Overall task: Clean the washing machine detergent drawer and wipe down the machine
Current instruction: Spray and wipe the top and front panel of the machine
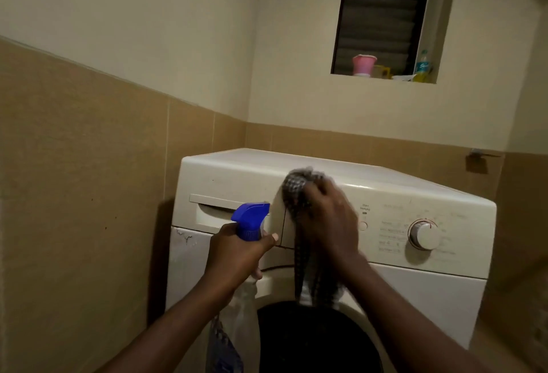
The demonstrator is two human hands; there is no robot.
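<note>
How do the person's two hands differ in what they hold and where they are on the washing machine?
The left hand grips a blue-topped spray bottle in front of the detergent drawer; the right hand presses a checked cloth against the control panel, higher up. The left hand stands off the surface; the right hand's cloth touches it. Both are closed on cleaning tools.

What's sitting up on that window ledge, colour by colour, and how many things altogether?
Pink: 1, a pot
Yellow: 1, a mug
Clear with a blue label: 1, a bottle
Total: 3 that I can make out; the low pale clutter beside the bottle is too blurred to count.
</note>
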